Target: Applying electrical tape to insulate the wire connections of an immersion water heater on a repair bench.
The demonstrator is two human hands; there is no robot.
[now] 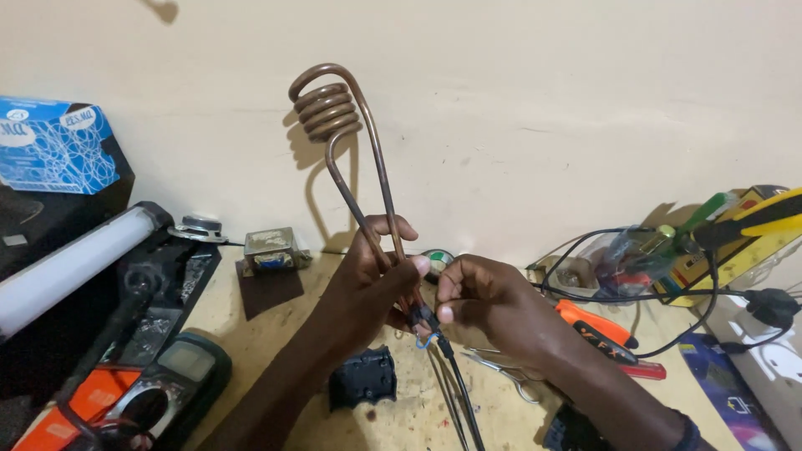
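Note:
My left hand [368, 280] grips the two straight legs of a copper-coloured coil heating element [330, 113], holding it upright with the spiral at the top. My right hand [493, 305] pinches the black cable [455, 376] where it joins the bottom of the element, thumb and forefinger on the joint [426, 317]. A short blue wire loops out just below the fingers. The cable hangs down toward the bottom edge of the view.
A black plastic handle part [362, 377] lies on the worn bench below my hands. A multimeter [171, 380], a white tube lamp [71, 263] and a blue box [54, 146] sit at left. Screwdrivers, scissors [510, 372] and tangled cables lie at right.

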